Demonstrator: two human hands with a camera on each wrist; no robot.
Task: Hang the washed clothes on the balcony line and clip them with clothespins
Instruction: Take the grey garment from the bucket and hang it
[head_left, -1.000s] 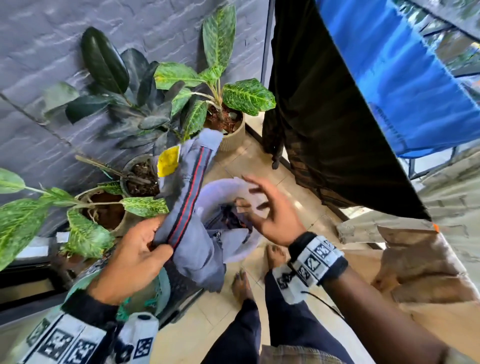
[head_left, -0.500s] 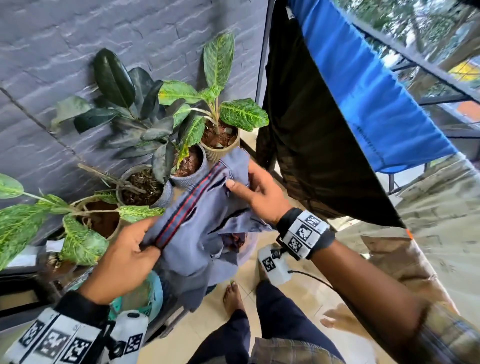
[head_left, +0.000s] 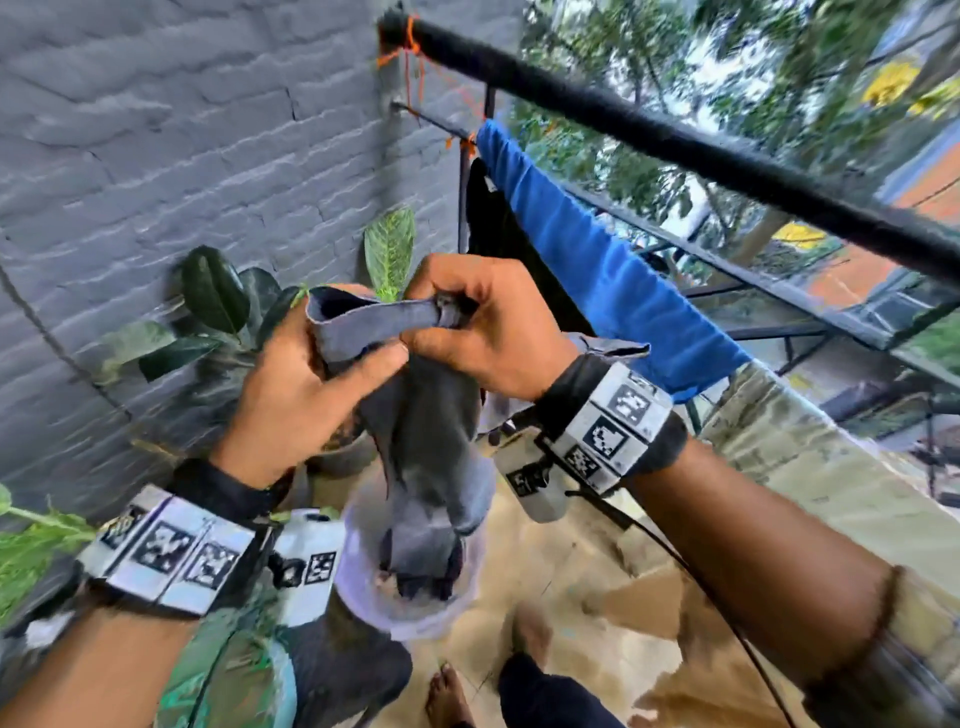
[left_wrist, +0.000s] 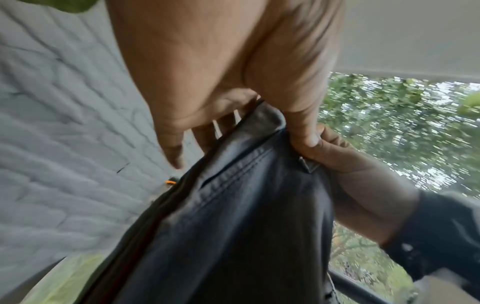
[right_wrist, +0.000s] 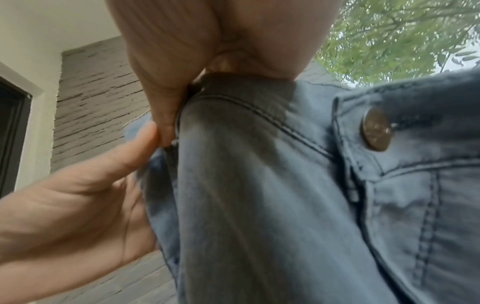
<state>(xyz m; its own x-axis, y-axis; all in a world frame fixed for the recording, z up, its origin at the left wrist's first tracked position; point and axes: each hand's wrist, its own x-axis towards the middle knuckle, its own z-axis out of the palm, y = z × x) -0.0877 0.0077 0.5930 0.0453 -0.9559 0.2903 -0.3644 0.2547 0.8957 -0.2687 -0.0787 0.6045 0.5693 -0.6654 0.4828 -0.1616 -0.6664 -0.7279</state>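
Observation:
A pair of grey-blue jeans (head_left: 421, 431) hangs from both my hands at chest height, legs trailing down into a white bucket (head_left: 363, 587). My left hand (head_left: 358, 364) pinches the waistband with thumb in front. Close beside it, my right hand (head_left: 441, 322) grips the same band with curled fingers. In the left wrist view the left hand (left_wrist: 298, 131) pinches the jeans (left_wrist: 233, 226). The right wrist view has the right hand (right_wrist: 166, 123) on the jeans (right_wrist: 259, 185) near a metal button (right_wrist: 376, 129). A black line (head_left: 675, 140) runs above right. No clothespins show.
A blue cloth (head_left: 597, 260) and a black garment (head_left: 498, 228) hang on a lower line behind my hands. Potted plants (head_left: 213, 296) stand along the grey brick wall (head_left: 182, 130) at left. A balcony railing (head_left: 779, 291) and trees lie to the right. My bare feet (head_left: 447, 696) are on the tiled floor.
Both hands have lifted the jeans up from bucket height. My right hand has closed on the waistband right beside the left hand. The view has tilted up to the line.

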